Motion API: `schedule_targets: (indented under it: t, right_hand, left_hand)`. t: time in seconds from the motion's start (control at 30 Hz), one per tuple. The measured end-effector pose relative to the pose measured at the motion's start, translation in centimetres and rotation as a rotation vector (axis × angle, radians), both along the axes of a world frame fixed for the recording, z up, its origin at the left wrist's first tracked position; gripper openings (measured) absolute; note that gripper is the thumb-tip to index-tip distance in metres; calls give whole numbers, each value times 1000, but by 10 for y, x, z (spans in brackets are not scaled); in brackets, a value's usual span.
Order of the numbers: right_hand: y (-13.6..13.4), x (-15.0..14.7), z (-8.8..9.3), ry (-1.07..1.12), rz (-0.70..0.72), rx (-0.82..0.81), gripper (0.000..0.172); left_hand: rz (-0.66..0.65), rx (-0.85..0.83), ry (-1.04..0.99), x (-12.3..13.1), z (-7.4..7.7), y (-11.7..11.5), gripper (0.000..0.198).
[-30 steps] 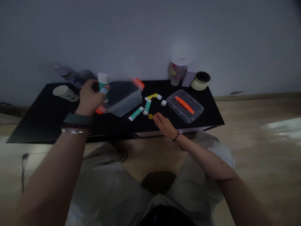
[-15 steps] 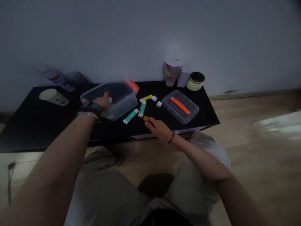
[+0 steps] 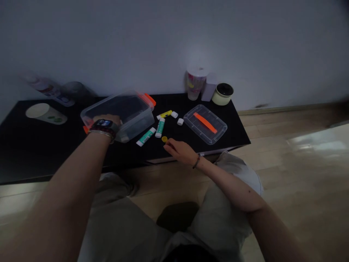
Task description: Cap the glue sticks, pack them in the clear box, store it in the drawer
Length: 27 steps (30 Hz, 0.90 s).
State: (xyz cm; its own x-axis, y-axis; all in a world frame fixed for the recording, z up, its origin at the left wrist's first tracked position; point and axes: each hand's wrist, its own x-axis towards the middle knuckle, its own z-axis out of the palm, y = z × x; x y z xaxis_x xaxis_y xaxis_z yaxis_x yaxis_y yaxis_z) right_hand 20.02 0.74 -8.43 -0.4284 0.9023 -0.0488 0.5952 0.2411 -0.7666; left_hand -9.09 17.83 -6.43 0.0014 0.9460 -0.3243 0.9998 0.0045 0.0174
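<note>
My left hand [image 3: 116, 119], with a watch at the wrist, reaches down inside a clear plastic box [image 3: 141, 123] with orange latches. The wrist and shade hide most of its fingers, so any hold is unclear. A small whitish piece [image 3: 124, 139] shows through the box's near wall. My right hand [image 3: 180, 150] is low at the table's front edge, fingers curled together, the tips at a small round yellow cap [image 3: 164, 139]. Just left of it lie two green-and-white glue sticks [image 3: 160, 127] [image 3: 146, 137]. Behind them are a yellow stick [image 3: 165, 115] and a loose white cap [image 3: 180, 122].
A clear lid [image 3: 218, 126] with an orange handle lies on the black table [image 3: 237, 133]. Along the wall stand a patterned plastic cup [image 3: 195, 85], a pale box [image 3: 208, 91] and a cream pot [image 3: 223, 96]. At left are a paper cup [image 3: 45, 113] and a blurred bottle [image 3: 50, 91].
The view has shifted, sliding the scene leftward. My left hand has turned and sunk deeper into the box, its raised thumb now out of sight. My right hand stays by the yellow cap.
</note>
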Motion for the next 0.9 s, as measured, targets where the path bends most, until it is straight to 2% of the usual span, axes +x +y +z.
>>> schedule_targets:
  t: [0.13,0.27,0.33,0.4,0.47,0.53,0.6,0.7,0.8,0.9]
  right_hand:
    - [1,2,1,-13,4,-13,24]
    - [5,4,3,-40,-19,1,25]
    - [7,7,5,-59,-31,18,27]
    - [10,9,8,-90,-44,40,27]
    - [13,12,11,-136,-58,69,26]
    - [17,14,12,-202,-72,98,24]
    - [21,14,12,-272,-85,115,22]
    - [28,10,7,-357,-91,118,21]
    - [34,3,-1,-430,-78,120,24]
    - [38,-7,-12,-506,-56,118,34]
  left_hand:
    - [-17,-131,340,14,17,-12,35]
    - [3,-149,360,27,32,-16,38]
    - [24,-35,273,31,39,-21,42]
    - [3,199,130,35,45,-34,45]
    - [-57,438,-16,40,50,-57,44]
    - [-107,552,-127,46,50,-85,40]
    - [-153,531,-221,51,43,-113,38]
    - [-171,449,-297,54,19,-142,36]
    - [-165,354,-301,53,-7,-153,33]
    - [-175,299,-281,52,-20,-154,33]
